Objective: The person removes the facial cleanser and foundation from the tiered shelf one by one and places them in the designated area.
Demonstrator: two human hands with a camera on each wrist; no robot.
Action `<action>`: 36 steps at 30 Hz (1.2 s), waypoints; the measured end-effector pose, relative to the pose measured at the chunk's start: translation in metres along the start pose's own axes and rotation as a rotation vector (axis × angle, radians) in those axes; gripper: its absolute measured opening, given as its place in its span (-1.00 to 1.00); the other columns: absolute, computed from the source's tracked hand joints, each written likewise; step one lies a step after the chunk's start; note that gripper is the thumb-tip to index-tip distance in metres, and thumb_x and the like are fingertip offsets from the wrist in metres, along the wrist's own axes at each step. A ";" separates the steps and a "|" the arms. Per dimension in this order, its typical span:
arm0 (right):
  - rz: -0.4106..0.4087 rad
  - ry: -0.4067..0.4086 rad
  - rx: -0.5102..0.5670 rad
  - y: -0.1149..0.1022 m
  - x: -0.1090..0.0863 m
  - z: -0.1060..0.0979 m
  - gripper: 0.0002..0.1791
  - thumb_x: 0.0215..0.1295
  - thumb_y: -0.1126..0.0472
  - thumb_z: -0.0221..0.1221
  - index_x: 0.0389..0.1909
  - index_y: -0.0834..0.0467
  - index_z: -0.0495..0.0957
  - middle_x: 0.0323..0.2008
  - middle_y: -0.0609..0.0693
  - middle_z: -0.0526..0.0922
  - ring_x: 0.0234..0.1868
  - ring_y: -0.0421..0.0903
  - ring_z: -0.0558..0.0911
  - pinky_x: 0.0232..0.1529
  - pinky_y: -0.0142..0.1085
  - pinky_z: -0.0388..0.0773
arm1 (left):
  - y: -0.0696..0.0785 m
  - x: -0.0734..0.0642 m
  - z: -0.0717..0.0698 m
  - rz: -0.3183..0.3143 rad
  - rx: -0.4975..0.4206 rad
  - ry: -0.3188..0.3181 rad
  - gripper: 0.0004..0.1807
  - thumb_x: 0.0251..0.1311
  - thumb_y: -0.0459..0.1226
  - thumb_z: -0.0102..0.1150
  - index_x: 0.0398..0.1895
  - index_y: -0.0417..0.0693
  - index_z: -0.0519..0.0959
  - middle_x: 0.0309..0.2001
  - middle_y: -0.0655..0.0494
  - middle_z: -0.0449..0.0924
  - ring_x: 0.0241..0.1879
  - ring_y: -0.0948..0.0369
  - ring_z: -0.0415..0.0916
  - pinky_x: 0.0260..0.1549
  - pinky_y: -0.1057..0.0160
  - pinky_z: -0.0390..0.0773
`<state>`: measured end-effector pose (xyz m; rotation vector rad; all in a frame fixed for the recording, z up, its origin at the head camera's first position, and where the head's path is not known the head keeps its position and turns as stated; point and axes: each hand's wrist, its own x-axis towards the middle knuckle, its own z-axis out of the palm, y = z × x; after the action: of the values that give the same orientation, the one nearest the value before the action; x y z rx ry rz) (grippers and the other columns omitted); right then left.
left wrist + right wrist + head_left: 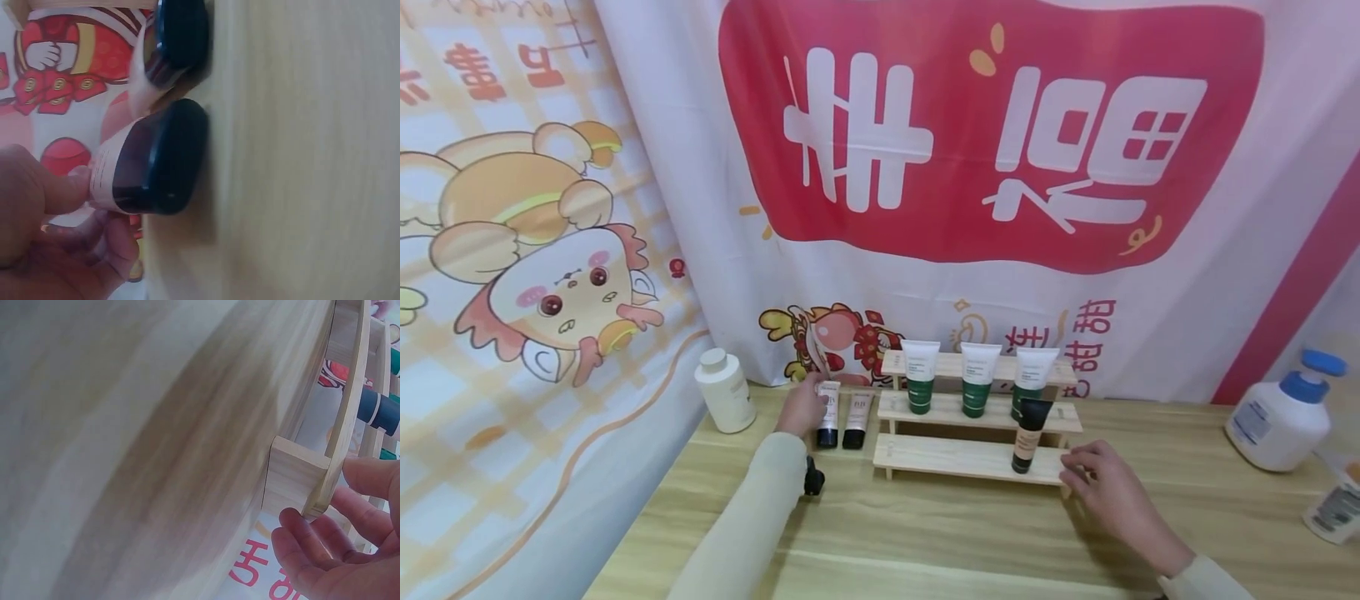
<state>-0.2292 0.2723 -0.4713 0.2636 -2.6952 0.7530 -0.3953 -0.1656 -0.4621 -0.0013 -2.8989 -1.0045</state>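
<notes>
On the tabletop, the left hand had a black-capped tube in its grip, just left of a second tube. The right hand pinched the right end of the near shelf of a wooden rack, where a dark tube stood. Three green-and-white tubes stood farther back. A white bottle stood left.

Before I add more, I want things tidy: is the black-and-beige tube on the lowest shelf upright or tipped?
Upright: the black-and-beige tube stands cap-down on the lowest shelf.
</notes>
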 end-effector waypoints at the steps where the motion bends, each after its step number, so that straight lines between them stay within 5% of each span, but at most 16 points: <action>1: -0.001 0.001 0.001 0.000 0.000 0.000 -0.76 0.04 0.32 0.36 -0.23 0.30 0.64 -0.20 0.15 0.51 -0.25 0.04 0.55 -0.23 -0.05 0.56 | 0.000 0.000 0.002 -0.016 0.000 -0.012 -0.52 0.29 -0.38 0.05 0.28 -0.17 0.32 0.10 -0.25 0.45 -0.09 -0.06 0.43 -0.06 -0.05 0.42; 8: 0.009 0.008 0.006 -0.004 0.000 -0.002 -0.75 0.04 0.32 0.36 -0.23 0.30 0.64 -0.19 0.15 0.52 -0.23 0.05 0.56 -0.22 -0.05 0.56 | 0.005 0.001 0.012 -0.026 0.003 -0.016 -0.63 0.29 -0.37 0.03 0.16 -0.23 0.44 0.10 -0.16 0.48 0.06 -0.07 0.42 0.05 -0.02 0.38; 15: 0.004 0.005 0.010 -0.006 0.003 -0.003 -0.76 0.07 0.32 0.35 -0.21 0.30 0.64 -0.18 0.14 0.51 -0.23 0.03 0.55 -0.23 -0.07 0.57 | 0.011 0.002 0.012 -0.088 0.001 -0.030 -0.66 0.33 -0.36 -0.01 0.14 -0.19 0.48 0.12 -0.12 0.48 0.09 -0.03 0.40 0.07 -0.02 0.37; 24: 0.013 -0.009 0.017 -0.004 0.005 -0.002 -0.76 0.08 0.32 0.34 -0.21 0.31 0.64 -0.18 0.14 0.50 -0.24 0.03 0.55 -0.24 -0.08 0.57 | 0.006 0.004 0.011 -0.089 0.027 -0.057 -0.63 0.32 -0.36 -0.05 0.17 -0.18 0.47 0.13 -0.12 0.46 0.04 0.02 0.41 0.05 -0.02 0.38; 31: 0.012 -0.007 0.021 -0.002 0.003 0.001 -0.75 0.04 0.32 0.36 -0.22 0.30 0.64 -0.19 0.13 0.51 -0.26 0.00 0.56 -0.26 -0.11 0.58 | 0.002 0.001 0.001 0.014 0.047 -0.019 -0.62 0.36 -0.33 -0.06 0.22 -0.12 0.43 0.09 -0.16 0.45 -0.02 0.00 0.40 -0.03 -0.04 0.41; 36: 0.035 -0.020 0.025 -0.003 0.001 0.000 -0.74 0.05 0.32 0.35 -0.21 0.31 0.64 -0.19 0.15 0.52 -0.25 0.02 0.55 -0.25 -0.09 0.57 | 0.020 -0.016 -0.016 0.129 0.026 0.050 -0.66 0.37 -0.30 -0.03 0.17 -0.13 0.46 -0.12 -0.05 0.46 -0.17 0.05 0.40 -0.22 0.06 0.46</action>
<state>-0.2290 0.2703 -0.4696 0.2314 -2.7176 0.7985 -0.3780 -0.1594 -0.4382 -0.1580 -2.8253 -0.9311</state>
